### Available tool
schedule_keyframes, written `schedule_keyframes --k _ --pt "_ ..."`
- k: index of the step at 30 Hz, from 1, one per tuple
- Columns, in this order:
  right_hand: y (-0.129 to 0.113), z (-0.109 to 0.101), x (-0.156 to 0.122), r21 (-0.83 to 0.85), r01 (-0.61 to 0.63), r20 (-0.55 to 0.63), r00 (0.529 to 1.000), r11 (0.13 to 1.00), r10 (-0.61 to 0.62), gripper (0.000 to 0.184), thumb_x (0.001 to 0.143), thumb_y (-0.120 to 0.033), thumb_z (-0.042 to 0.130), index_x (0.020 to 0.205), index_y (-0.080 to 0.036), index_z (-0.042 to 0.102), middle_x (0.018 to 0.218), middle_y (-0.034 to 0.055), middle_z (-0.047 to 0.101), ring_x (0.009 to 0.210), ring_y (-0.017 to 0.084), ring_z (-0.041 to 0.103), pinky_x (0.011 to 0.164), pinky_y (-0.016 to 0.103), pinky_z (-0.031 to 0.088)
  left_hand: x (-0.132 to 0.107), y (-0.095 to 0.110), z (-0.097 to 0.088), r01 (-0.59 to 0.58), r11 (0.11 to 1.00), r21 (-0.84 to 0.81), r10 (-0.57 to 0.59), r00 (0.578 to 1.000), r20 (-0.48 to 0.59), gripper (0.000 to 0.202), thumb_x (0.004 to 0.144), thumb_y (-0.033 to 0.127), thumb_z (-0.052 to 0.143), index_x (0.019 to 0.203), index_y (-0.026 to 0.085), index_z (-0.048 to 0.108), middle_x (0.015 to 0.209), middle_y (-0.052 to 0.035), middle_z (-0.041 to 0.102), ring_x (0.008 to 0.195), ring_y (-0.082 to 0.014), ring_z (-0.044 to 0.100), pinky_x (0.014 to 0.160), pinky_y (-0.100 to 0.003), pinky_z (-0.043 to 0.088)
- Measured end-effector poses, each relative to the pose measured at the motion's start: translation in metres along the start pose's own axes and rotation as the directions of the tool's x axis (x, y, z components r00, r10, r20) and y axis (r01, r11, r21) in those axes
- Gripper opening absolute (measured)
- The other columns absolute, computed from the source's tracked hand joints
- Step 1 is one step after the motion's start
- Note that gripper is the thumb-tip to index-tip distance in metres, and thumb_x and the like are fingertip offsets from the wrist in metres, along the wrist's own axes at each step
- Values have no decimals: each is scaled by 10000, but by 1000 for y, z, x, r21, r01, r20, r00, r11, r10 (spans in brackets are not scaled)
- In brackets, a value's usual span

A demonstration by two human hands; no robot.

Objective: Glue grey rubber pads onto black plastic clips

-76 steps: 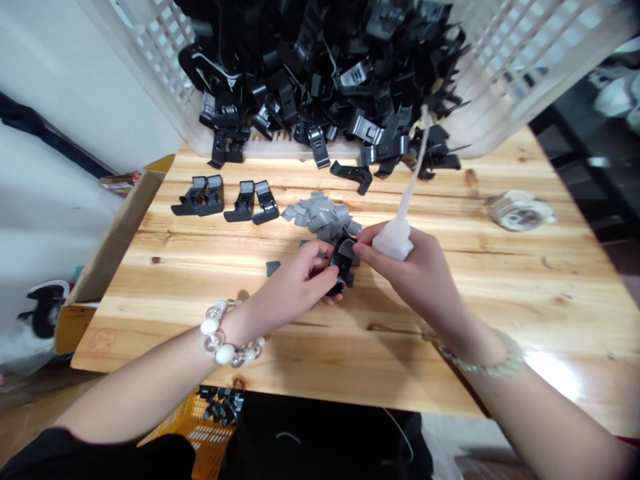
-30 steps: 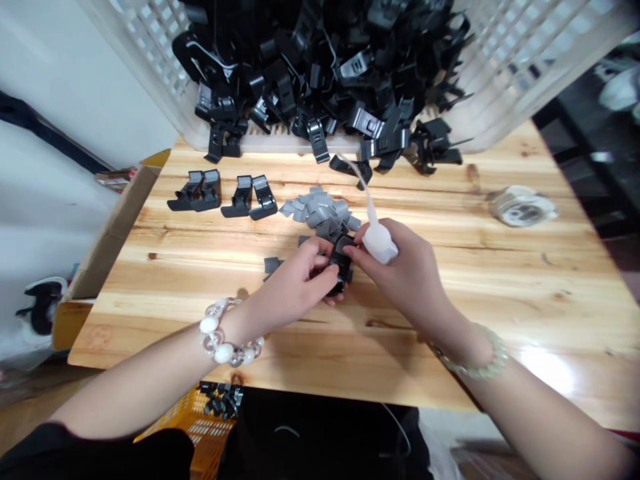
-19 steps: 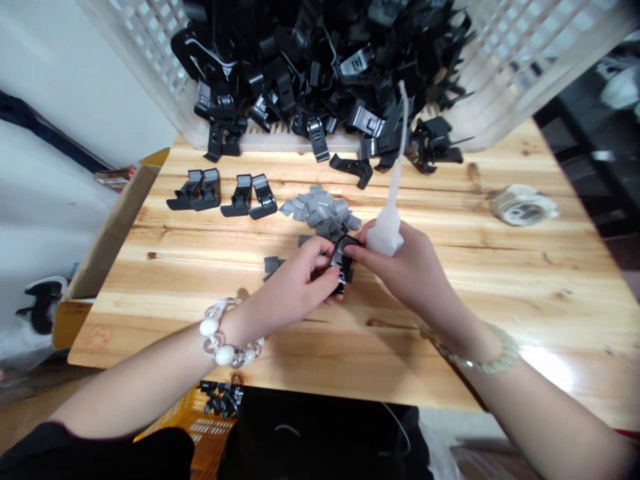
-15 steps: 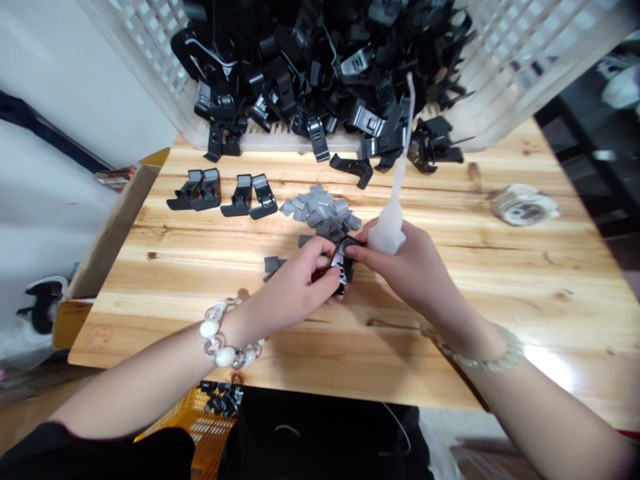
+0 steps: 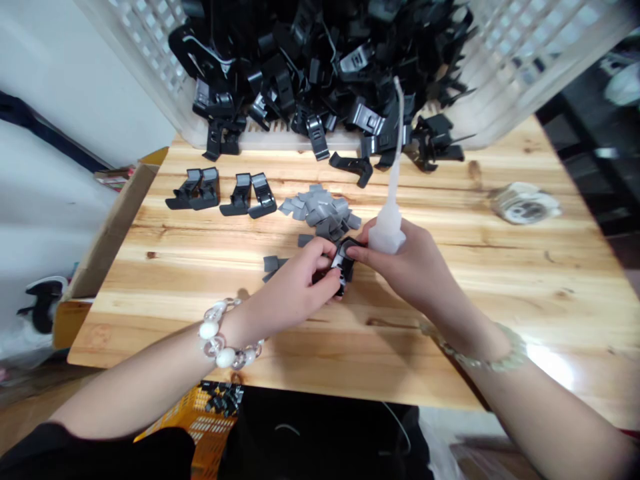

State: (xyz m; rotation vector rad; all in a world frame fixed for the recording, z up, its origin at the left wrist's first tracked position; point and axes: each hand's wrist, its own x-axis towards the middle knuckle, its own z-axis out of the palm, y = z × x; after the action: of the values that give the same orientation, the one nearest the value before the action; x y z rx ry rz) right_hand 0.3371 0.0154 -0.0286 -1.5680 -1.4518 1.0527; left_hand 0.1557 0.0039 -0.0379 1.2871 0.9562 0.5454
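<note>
My left hand (image 5: 295, 287) is closed around a black plastic clip (image 5: 344, 265), held low over the table in front of me. In my right hand (image 5: 417, 270) sits a white squeeze bottle (image 5: 387, 228), its long thin nozzle pointing up and away. The thumb of that hand presses on the upper end of the clip, where a grey patch shows. Just beyond my fingers lies a pile of small grey pads (image 5: 320, 208), with a few loose grey pads (image 5: 271, 264) beside my left hand. The underside of the clip is hidden by my fingers.
A white plastic crate (image 5: 337, 141) heaped with black clips (image 5: 285, 87) stands at the back. Several clips (image 5: 263, 195) are set out at left on the wooden table (image 5: 190, 293). A roll of tape (image 5: 525, 203) lies at right. Below the front edge is an orange basket (image 5: 205, 440).
The bottle's nozzle has tipped slightly to the left. Both hands stay in nearly the same place, still on the clip.
</note>
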Motion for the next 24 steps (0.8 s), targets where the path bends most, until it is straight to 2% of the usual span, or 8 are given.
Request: schedule_keyframes --k 9,17,24 --pt "-2 -1 0 72 -23 9 1000 997 22 204 653 -189 778 714 -192 584 725 13 628 676 165 572 625 324 472 -1 0 1 -5 1000 -6 5 1000 9 72 933 240 477 991 220 440 859 7 623 731 -109 627 673 -241 552" --pt "3 -3 3 169 -84 104 992 982 67 208 654 -223 778 724 -182 586 742 13 625 687 156 573 628 310 462 0 -1 0 -32 999 -12 32 999 7 68 942 228 475 997 212 439 835 10 627 715 -103 627 658 -233 554" --pt "-1 -4 2 161 -94 105 991 982 78 238 637 -195 778 729 -190 558 711 0 596 661 151 548 614 313 448 1 -1 0 -21 999 -24 22 1000 18 53 942 211 471 984 204 439 830 9 630 705 -90 624 642 -205 541"
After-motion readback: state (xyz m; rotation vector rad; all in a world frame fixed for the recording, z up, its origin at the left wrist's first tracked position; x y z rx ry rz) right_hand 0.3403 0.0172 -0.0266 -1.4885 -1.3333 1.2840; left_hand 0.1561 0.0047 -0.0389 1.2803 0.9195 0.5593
